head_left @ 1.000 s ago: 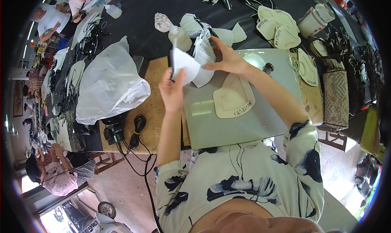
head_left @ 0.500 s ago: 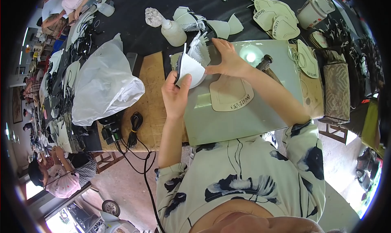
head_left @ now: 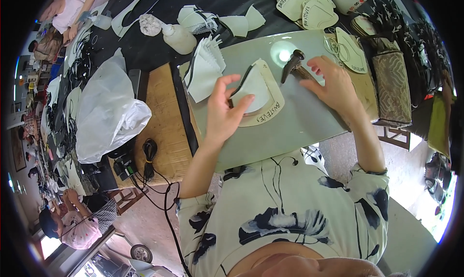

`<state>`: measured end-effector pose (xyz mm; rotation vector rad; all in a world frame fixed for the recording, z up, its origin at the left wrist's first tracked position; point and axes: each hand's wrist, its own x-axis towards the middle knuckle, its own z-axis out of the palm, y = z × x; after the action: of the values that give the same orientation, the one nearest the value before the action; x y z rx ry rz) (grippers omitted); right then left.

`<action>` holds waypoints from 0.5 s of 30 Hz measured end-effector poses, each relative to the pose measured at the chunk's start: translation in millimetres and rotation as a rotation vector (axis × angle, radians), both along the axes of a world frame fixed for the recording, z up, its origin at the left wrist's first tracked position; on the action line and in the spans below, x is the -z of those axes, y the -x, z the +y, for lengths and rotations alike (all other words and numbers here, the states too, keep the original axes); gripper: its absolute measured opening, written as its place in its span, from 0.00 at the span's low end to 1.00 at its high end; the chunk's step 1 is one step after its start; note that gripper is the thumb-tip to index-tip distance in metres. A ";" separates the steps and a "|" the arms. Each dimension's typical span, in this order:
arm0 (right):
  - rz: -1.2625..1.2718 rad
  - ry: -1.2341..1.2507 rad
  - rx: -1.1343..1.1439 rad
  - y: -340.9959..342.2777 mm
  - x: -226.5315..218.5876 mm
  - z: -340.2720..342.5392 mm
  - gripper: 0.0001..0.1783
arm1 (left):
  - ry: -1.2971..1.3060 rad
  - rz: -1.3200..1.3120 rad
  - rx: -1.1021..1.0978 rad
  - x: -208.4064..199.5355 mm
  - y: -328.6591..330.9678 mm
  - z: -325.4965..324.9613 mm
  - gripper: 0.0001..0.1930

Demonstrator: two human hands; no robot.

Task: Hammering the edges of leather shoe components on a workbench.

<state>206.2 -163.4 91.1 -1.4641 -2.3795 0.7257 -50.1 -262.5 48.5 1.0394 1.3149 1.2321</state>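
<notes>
My left hand (head_left: 224, 110) pinches a white curved piece with a black edge (head_left: 252, 94), thumb on top and fingers along its left side. The piece lies over a cream template (head_left: 274, 105) with handwriting on it, on the grey-green board (head_left: 299, 127). Up and to the left of that hand rests a stack of similar white pieces (head_left: 205, 69) with zigzag edges. My right hand (head_left: 333, 83) is open, its fingers loosely curled and apart, with nothing in them. Beside it lies a hammer (head_left: 293, 64), its dark head toward the board's middle; the hand seems to cover part of the handle.
A white squeeze bottle (head_left: 179, 38) and more cut pieces (head_left: 241, 23) lie beyond the board. Stacked templates (head_left: 316, 11) are at the far right, a patterned box (head_left: 390, 86) on the right. Leftward are a plastic bag (head_left: 108, 115) and a coiled cable (head_left: 150, 151). Other people sit farther left.
My left hand has brought one white piece down onto the template, while the stack now rests on the board's left. My right hand has left the pieces and moved right, beside the hammer.
</notes>
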 end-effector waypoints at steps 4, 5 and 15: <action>-0.141 -0.167 0.022 -14.5 19.7 -25.6 0.25 | -0.013 0.431 0.024 18.2 -13.2 -0.7 0.25; -0.132 -0.178 0.018 -15.4 23.3 -29.7 0.26 | -0.014 0.433 0.033 20.2 -14.6 -1.6 0.25; 0.104 -0.445 -0.435 8.9 63.6 -65.9 0.21 | 0.017 0.430 0.007 14.8 -20.1 -4.9 0.26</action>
<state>197.4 -229.4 27.5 -0.7267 -2.5816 0.3068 -29.9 -267.4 33.7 1.3445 1.6405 1.0215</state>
